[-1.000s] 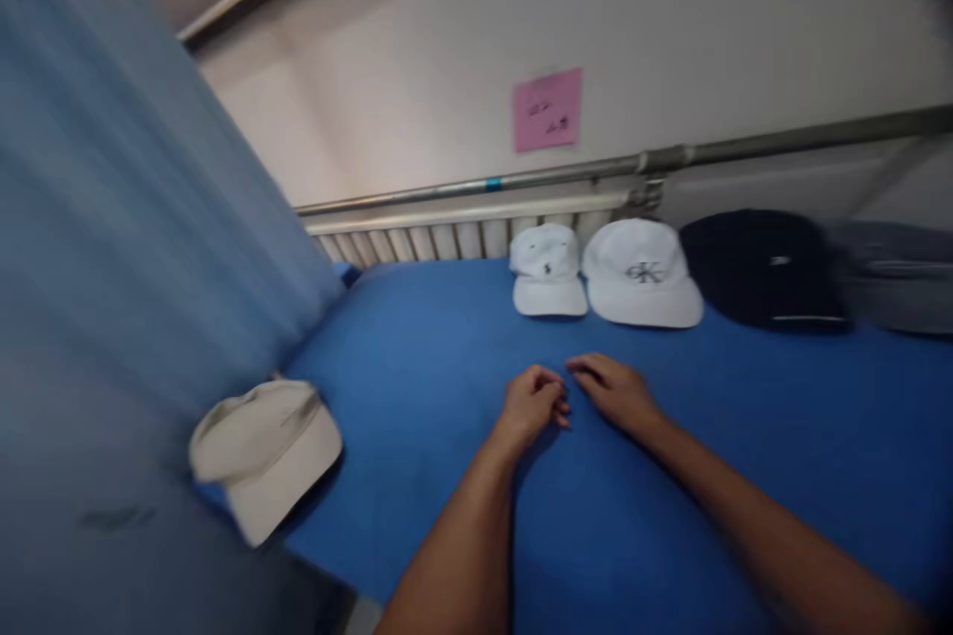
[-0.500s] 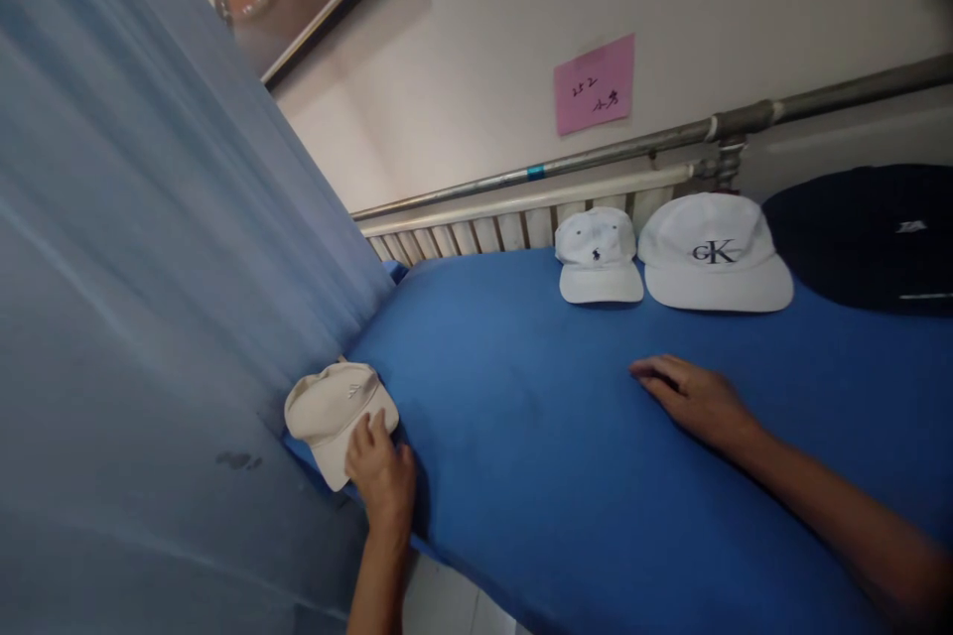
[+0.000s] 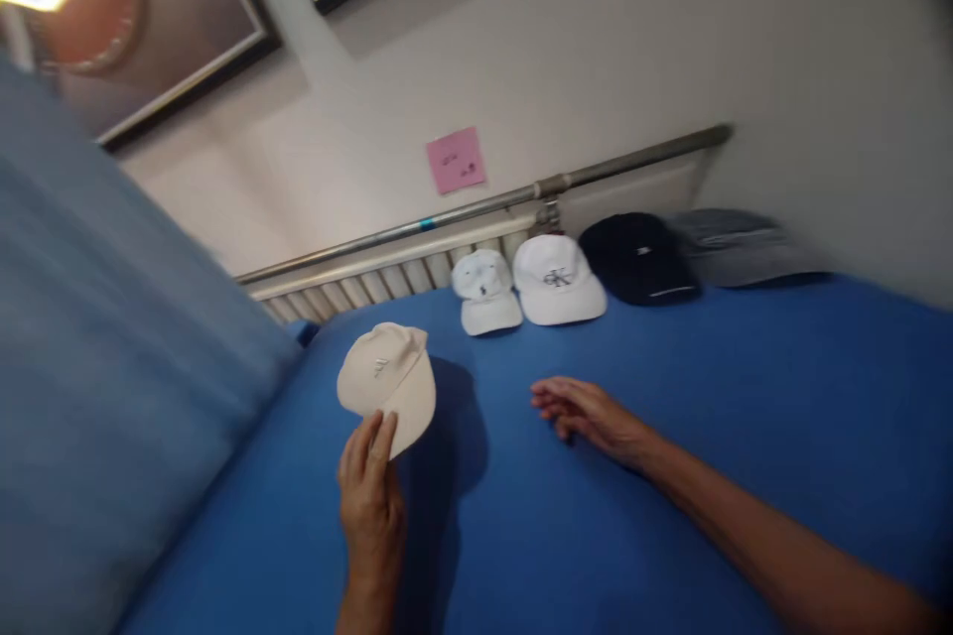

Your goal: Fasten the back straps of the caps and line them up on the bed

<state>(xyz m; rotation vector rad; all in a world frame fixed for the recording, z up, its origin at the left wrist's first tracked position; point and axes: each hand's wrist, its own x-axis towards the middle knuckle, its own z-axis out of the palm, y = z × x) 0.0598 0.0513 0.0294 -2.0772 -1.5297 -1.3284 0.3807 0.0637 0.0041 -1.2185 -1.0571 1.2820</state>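
Observation:
A cream baseball cap (image 3: 387, 372) with a small logo is raised above the blue sheet (image 3: 513, 526), its shadow falling to the right. My left hand (image 3: 370, 486) grips its brim, two fingers on top and the thumb hidden beneath. Over the sheet to the right is my right hand (image 3: 585, 414), fingers loosely curved and apart, holding nothing. Behind it, in a row along the wall, sit a small white cap (image 3: 487, 293), a white cap with CK lettering (image 3: 558, 280), a black cap (image 3: 638, 258) and a grey cap (image 3: 748, 248).
A blue curtain (image 3: 111, 347) hangs along the left side. Behind the sheet run a radiator (image 3: 357, 290) and a metal pipe (image 3: 491, 203). Above them are a pink note (image 3: 456, 161) and framed pictures (image 3: 186, 89) on the wall.
My left hand has taken hold of the cream cap by its brim and lifted it off the left edge of the sheet. The view has swung right, bringing the grey cap into sight.

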